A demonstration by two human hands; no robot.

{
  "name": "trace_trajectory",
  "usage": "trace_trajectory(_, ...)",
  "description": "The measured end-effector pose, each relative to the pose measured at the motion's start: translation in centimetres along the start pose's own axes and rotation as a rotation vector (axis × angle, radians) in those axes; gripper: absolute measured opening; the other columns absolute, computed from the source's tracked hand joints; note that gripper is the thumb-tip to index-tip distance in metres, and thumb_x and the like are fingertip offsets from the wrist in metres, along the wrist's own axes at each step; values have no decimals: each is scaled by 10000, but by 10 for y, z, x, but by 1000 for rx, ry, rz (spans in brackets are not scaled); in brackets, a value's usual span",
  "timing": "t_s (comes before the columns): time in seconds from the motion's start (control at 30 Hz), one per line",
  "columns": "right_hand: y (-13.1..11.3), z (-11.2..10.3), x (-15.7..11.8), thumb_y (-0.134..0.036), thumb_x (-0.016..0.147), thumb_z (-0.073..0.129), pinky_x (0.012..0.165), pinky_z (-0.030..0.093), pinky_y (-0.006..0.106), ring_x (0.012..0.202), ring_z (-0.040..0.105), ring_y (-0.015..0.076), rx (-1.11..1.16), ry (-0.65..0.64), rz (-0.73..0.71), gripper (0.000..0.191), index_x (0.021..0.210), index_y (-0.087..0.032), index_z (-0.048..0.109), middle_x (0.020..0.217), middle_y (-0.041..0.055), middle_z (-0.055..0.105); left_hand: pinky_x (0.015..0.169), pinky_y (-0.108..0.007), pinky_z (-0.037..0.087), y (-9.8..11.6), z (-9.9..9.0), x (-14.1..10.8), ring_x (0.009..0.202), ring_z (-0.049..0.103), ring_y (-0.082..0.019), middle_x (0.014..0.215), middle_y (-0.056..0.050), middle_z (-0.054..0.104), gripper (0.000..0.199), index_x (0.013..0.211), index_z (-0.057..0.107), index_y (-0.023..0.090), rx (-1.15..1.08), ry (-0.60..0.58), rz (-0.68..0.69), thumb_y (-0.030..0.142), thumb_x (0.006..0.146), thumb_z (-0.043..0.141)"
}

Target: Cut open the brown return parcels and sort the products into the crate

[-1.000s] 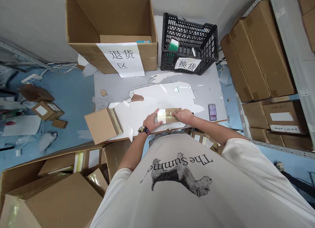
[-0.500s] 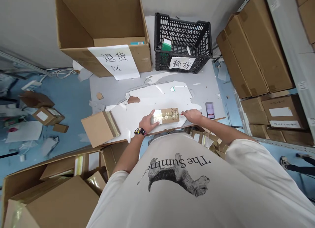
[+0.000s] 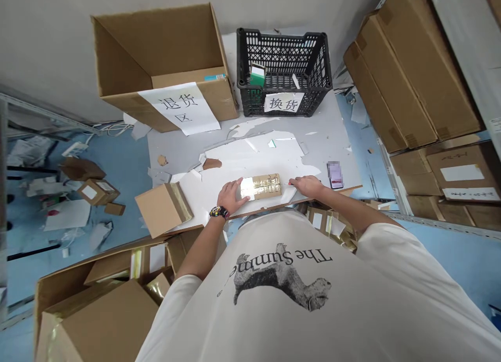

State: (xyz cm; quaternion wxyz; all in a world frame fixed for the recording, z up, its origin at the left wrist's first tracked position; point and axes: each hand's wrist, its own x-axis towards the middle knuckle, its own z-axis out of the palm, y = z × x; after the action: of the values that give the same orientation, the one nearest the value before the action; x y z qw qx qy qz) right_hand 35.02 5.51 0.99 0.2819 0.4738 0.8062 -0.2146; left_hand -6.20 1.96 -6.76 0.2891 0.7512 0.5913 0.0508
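Note:
A small cardboard box [image 3: 268, 186] covered in shiny tape, with a white label, lies on the worktable. My left hand [image 3: 230, 196] grips its left end, fingers along the far side and thumb at the near side. My right hand [image 3: 307, 186] is closed around a small knife [image 3: 290, 183] with a red part. Its thin blade points left at the box's right end; whether the tip touches the box I cannot tell. The handle is mostly hidden in my fingers.
A large open carton [image 3: 164, 101] and a black plastic crate [image 3: 284, 72] stand at the back. A taped box [image 3: 162, 208] sits left, a phone [image 3: 335, 175] right. Paper scraps litter the worktable [image 3: 321, 143]. A carton of boxes [image 3: 50, 289] stands lower left; stacked cartons [image 3: 410, 75] stand right.
The knife blade has moved from over the taped top of the box to its right end. My left hand keeps its hold. The camera view has shifted slightly.

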Motion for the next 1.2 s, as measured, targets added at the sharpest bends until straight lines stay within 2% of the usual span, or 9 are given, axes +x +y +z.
trace_trajectory(0.13, 0, 2, 3, -154, 1158, 433, 997, 538, 394, 1206, 819, 318, 28, 16, -9, 448, 1528, -229, 674, 1364, 165, 831, 1375, -694, 333, 29, -8, 3, 1679, 403, -503, 1815, -172, 504, 901, 1772, 520, 302, 99, 52, -1, 531, 952, 814)
trace_trajectory(0.23, -1, 0, 4, -204, 1181, 420, 1000, 546, 400, 1208, 819, 323, 74, 20, 10, 420, 1497, -227, 695, 1358, 160, 839, 1391, -667, 304, 70, 3, 12, 1565, 535, -443, 1681, -165, 627, 701, 1692, 597, 306, 74, -8, 161, 403, 1015, 749)
trace_trajectory(0.3, 0, -2, 4, -254, 1201, 413, 1006, 548, 401, 1205, 819, 323, 112, 14, 18, 411, 1490, -232, 704, 1345, 157, 848, 1363, -640, 346, 98, 18, 21, 1449, 613, -422, 1554, -159, 702, 642, 1631, 642, 300, 36, -75, 210, 417, 1012, 767)
trace_trajectory(0.43, 5, -4, 6, -326, 1221, 418, 1014, 542, 379, 1222, 816, 311, 150, 8, -13, 423, 1530, -235, 694, 1336, 153, 858, 1245, -625, 428, 132, 50, 38, 1342, 638, -447, 1402, -191, 735, 580, 1485, 714, 245, 19, -7, 20, 496, 979, 843)
trace_trajectory(0.53, 9, -3, 10, -351, 1224, 424, 1002, 543, 380, 1206, 823, 314, 146, 15, -25, 427, 1528, -248, 706, 1313, 153, 864, 1208, -629, 425, 136, 60, 44, 1305, 634, -445, 1322, -182, 742, 501, 1361, 759, 254, 28, 16, -56, 557, 973, 852)
trace_trajectory(0.67, 13, -2, 17, -353, 1212, 460, 1015, 544, 389, 1213, 821, 317, 144, 19, -38, 417, 1517, -262, 730, 1318, 160, 862, 1154, -623, 429, 133, 61, 43, 1300, 615, -444, 1326, -171, 733, 451, 1286, 785, 279, 45, -2, 0, 578, 956, 852)
trace_trajectory(0.77, 16, -4, 22, -347, 1201, 468, 995, 545, 377, 1202, 819, 310, 175, 9, -54, 417, 1505, -271, 743, 1315, 152, 863, 1156, -609, 423, 132, 63, 39, 1303, 620, -428, 1355, -166, 728, 432, 1300, 756, 270, 34, -5, 7, 535, 968, 835)
trace_trajectory(1.0, 27, -2, 24, -379, 1163, 526, 752, 477, 292, 1081, 803, 273, 404, -84, -63, 356, 1382, -287, 792, 1309, 95, 854, 1222, -590, 378, 134, 74, 28, 1315, 662, -402, 1325, -164, 751, 405, 1385, 701, 245, -7, 6, 16, 486, 1059, 712)
trace_trajectory(1.2, 29, 6, 24, -378, 1152, 544, 770, 459, 270, 1038, 773, 243, 500, -84, -80, 344, 1325, -250, 813, 1257, 82, 857, 1223, -596, 369, 136, 76, 26, 1310, 658, -403, 1329, -175, 763, 411, 1395, 710, 240, -13, 26, 19, 519, 1110, 609)
